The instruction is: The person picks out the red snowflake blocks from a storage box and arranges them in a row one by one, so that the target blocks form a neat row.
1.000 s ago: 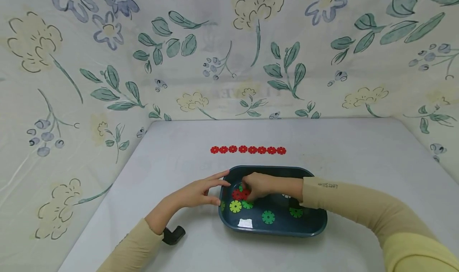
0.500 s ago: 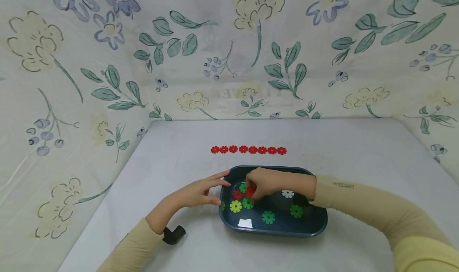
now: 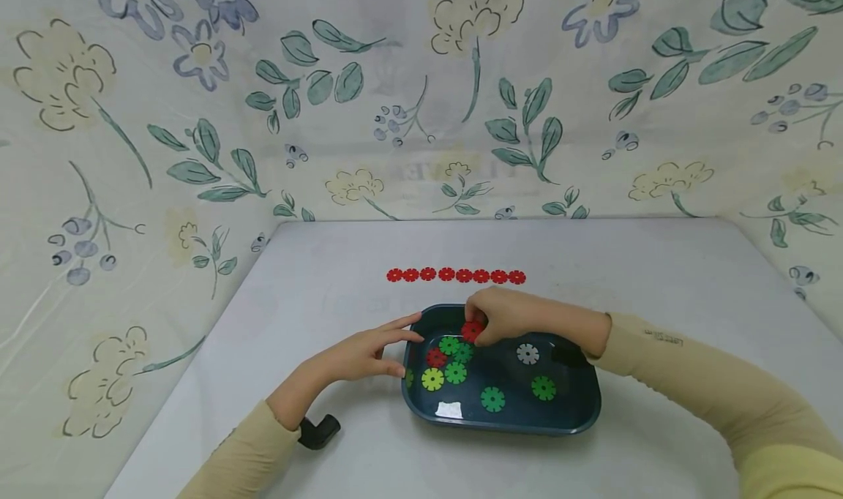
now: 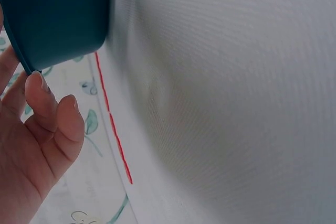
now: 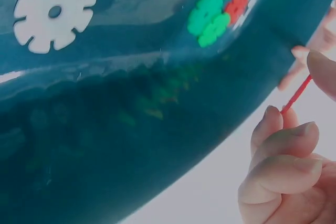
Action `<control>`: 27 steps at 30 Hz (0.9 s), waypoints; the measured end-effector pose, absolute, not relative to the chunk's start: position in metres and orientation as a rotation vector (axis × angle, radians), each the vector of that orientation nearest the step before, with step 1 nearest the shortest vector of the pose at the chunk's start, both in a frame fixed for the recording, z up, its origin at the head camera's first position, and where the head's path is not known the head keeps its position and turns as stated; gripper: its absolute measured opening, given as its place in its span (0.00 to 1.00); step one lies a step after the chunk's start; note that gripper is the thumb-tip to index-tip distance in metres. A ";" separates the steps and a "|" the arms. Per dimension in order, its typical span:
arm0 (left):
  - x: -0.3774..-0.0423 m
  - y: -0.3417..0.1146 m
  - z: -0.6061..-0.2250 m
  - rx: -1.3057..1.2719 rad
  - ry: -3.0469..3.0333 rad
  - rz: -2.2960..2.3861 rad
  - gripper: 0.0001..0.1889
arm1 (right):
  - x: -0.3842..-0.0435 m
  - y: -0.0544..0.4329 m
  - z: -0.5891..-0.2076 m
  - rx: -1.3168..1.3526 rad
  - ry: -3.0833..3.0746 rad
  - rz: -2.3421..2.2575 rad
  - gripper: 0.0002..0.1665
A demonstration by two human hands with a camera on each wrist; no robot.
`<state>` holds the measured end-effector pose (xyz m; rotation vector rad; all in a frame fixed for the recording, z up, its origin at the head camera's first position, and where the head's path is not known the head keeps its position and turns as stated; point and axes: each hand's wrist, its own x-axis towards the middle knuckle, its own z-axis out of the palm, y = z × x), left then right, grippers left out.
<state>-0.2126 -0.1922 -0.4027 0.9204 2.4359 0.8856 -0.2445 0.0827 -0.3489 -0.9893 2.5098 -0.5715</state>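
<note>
A dark teal tray (image 3: 514, 426) holds several notched plastic snowflake discs. My right hand (image 3: 507, 313) pinches a red snowflake disc (image 3: 472, 331) between thumb and fingers, above the tray's back wall. In the right wrist view that red disc (image 5: 296, 94) appears edge-on at the fingertips. My left hand (image 3: 362, 353) rests with spread fingers at the tray's left rim; in the left wrist view its fingertips touch the rim. Inside the tray lie a red disc (image 3: 436, 358), a yellow disc (image 3: 432, 379), a white disc (image 3: 527, 353) and several green discs (image 3: 492, 399).
Behind the tray, a row of red discs (image 3: 456, 274) stretches across the white table (image 3: 329, 265). A black object (image 3: 320, 432) shows beside the left wrist. Flower-patterned cloth (image 3: 408, 104) rises at the back and both sides.
My right hand has lifted the red disc from the group at the tray's left and moved back and to the right. Green discs beneath now show. The left hand stays put.
</note>
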 end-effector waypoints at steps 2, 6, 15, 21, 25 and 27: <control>-0.212 -0.192 -0.402 0.928 2.438 0.883 0.28 | -0.245 0.086 -0.347 -0.975 2.533 -0.580 0.18; -0.212 -0.192 -0.402 0.939 2.442 0.883 0.28 | -0.247 0.095 -0.342 -0.937 2.570 -0.601 0.18; -0.212 -0.193 -0.403 0.931 2.450 0.885 0.28 | -0.258 0.118 -0.332 -0.885 2.659 -0.655 0.18; -0.212 -0.193 -0.403 0.934 2.453 0.879 0.28 | -0.271 0.137 -0.332 -0.825 2.732 -0.698 0.18; -0.212 -0.193 -0.404 0.947 2.449 0.880 0.28 | -0.284 0.149 -0.340 -0.807 2.755 -0.709 0.17; -0.212 -0.193 -0.404 0.950 2.446 0.882 0.28 | -0.289 0.155 -0.344 -0.785 2.766 -0.722 0.17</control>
